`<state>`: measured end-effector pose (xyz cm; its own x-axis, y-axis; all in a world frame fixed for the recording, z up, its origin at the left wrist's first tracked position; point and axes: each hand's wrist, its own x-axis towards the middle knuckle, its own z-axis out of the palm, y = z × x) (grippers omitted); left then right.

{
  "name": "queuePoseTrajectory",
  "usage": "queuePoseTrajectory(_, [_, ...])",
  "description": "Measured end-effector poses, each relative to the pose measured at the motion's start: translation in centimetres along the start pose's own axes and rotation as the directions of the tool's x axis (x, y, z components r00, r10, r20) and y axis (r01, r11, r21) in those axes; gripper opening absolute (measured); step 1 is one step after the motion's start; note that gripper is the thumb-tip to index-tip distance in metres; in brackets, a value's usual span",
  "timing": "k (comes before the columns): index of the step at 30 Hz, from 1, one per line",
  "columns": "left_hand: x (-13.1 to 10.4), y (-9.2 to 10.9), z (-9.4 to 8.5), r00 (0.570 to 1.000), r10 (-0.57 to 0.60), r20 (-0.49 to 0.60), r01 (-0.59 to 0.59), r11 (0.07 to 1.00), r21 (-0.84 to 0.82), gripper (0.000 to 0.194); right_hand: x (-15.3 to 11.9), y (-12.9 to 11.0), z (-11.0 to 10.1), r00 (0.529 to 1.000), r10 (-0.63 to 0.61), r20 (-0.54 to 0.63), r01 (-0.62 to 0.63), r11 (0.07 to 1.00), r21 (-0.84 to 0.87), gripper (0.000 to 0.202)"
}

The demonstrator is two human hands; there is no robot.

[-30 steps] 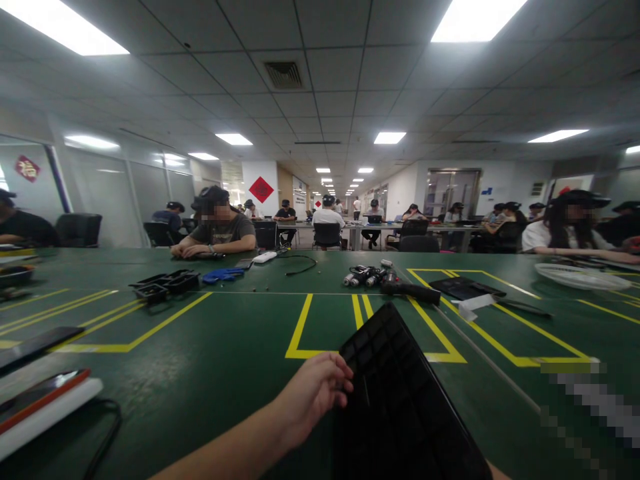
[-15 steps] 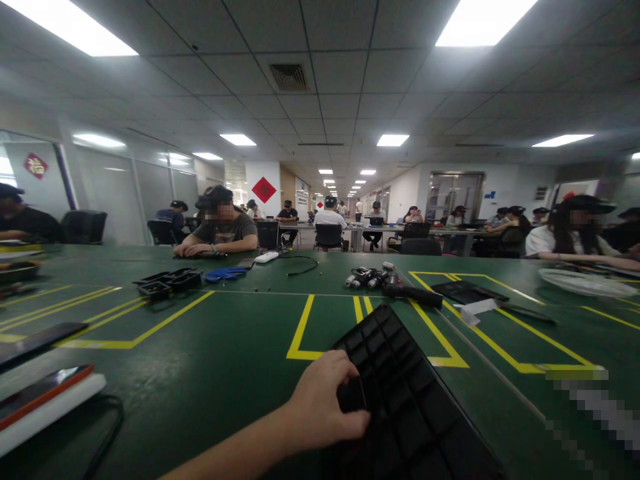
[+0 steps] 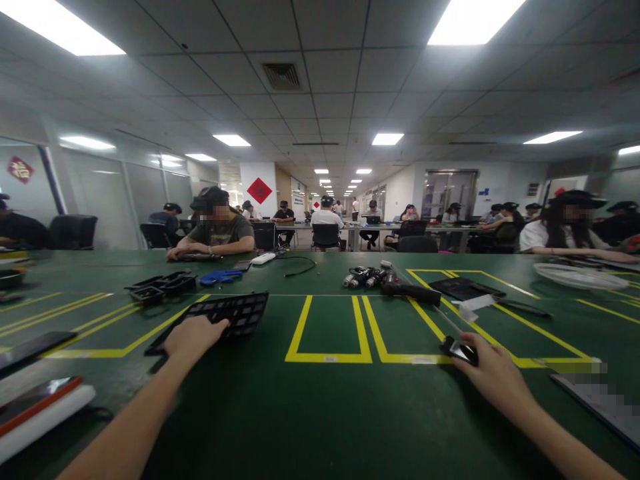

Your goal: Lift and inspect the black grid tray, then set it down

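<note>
At the left, my left hand (image 3: 196, 337) grips the near edge of a black compartment tray (image 3: 243, 315), which is held low over the green table (image 3: 310, 413). My right hand (image 3: 487, 363) is closed on a small black and silver object (image 3: 459, 349) near the corner of a yellow tape outline (image 3: 400, 359). Between the two hands lies another yellow outline (image 3: 329, 358). Beyond the right hand rest a black handle-shaped tool (image 3: 413, 292) and a cluster of silver and black cylindrical parts (image 3: 367, 276).
Black open boxes (image 3: 163, 287) and a blue item (image 3: 221, 276) lie behind the tray. A flat black case (image 3: 467, 289) and a white plate (image 3: 580, 276) are at the right. An orange-edged device (image 3: 43, 400) sits near left. People sit across the table.
The black tray has moved from the centre to the left with my left hand and lies flatter. My right hand has come into view with the small object in it.
</note>
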<state>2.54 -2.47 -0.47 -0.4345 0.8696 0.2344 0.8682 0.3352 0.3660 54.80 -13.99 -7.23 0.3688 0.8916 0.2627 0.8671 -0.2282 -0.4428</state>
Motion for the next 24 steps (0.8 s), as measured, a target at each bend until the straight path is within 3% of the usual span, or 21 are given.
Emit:
queuePoseTrajectory(3, [-0.2, -1.2, 0.1, 0.996, -0.074, 0.039, 0.072, 0.995, 0.069, 0.043, 0.4, 1.2, 0.5, 0.996, 0.055, 0.067, -0.051, 0.996, -0.071, 0.049])
queuePoseTrajectory(6, [-0.5, -1.1, -0.2, 0.998, -0.046, 0.033, 0.044, 0.996, 0.075, 0.04, 0.4, 0.9, 0.7, 0.996, 0.066, 0.054, -0.059, 0.992, -0.116, 0.051])
queuePoseTrajectory(9, [-1.2, 0.5, -0.6, 0.995, 0.093, -0.035, -0.091, 0.995, 0.043, 0.035, 0.2, 0.3, 0.5, 0.998, 0.054, -0.044, -0.061, 0.984, -0.169, 0.053])
queuePoseTrajectory(12, [-2.8, 3.6, -0.1, 0.947, 0.316, -0.062, -0.32, 0.945, -0.067, 0.038, -0.2, -0.2, 0.5, 0.986, 0.009, -0.164, -0.043, 0.978, -0.204, 0.052])
queuePoseTrajectory(16, [-7.1, 8.1, 2.7, 0.826, 0.564, -0.02, -0.543, 0.784, -0.3, 0.05, -0.6, -0.4, 0.7, 0.971, -0.083, -0.223, 0.03, 0.972, -0.233, 0.051])
queuePoseTrajectory(18, [-9.3, 9.3, 4.4, 0.739, 0.673, 0.024, -0.598, 0.672, -0.438, 0.052, -0.7, -0.4, 0.8, 0.97, -0.095, -0.223, 0.041, 0.972, -0.233, 0.052])
queuePoseTrajectory(22, [-11.8, 9.5, 6.2, 0.497, 0.833, 0.244, -0.626, 0.539, -0.564, 0.055, -0.6, -0.3, 0.9, 0.972, -0.086, -0.22, 0.037, 0.975, -0.219, 0.05])
queuePoseTrajectory(24, [-12.1, 9.3, 6.1, 0.442, 0.851, 0.283, -0.661, 0.522, -0.539, 0.053, -0.6, -0.3, 0.9, 0.97, -0.095, -0.222, 0.047, 0.976, -0.214, 0.05])
